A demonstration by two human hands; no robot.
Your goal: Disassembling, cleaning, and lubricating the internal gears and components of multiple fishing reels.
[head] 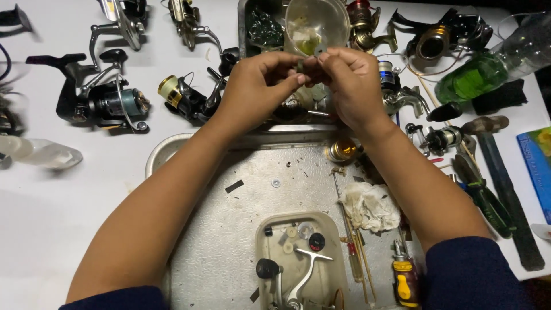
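— While both hands are raised over the far edge of the metal tray (pixel 172 150), what do you see on the left side?

— Far to the left of the left hand (pixel 255 86) lies a black fishing reel (pixel 100 97) on the white table (pixel 51 201). Nearer to that hand, just beside its wrist, is a smaller reel with a gold spool (pixel 182 99). They do not touch the hand.

— And the left hand itself?

— Its fingers are bent, and thumb and forefinger pinch a small dark part (pixel 302 66). I cannot tell what kind of part it is; it is mostly hidden.

— Where is this part exactly?

— It is between the two hands, at their fingertips, just under a clear plastic cup (pixel 317 23) that stands behind them.

— What does the right hand (pixel 350 86) do?

— It is closed too. Its fingertips meet the left ones on the same small part, and one small grey washer (pixel 318 50) shows at its fingertip.

— What lies under the arms?

— Below the hands, on the tray, is a beige plastic dish (pixel 330 227) with a reel handle and small parts. To the right of it lies a crumpled white rag (pixel 370 206), under the right forearm. Near the right sleeve is a yellow-handled screwdriver (pixel 404 281). Well to the right of the right hand lies a green bottle (pixel 482 72).
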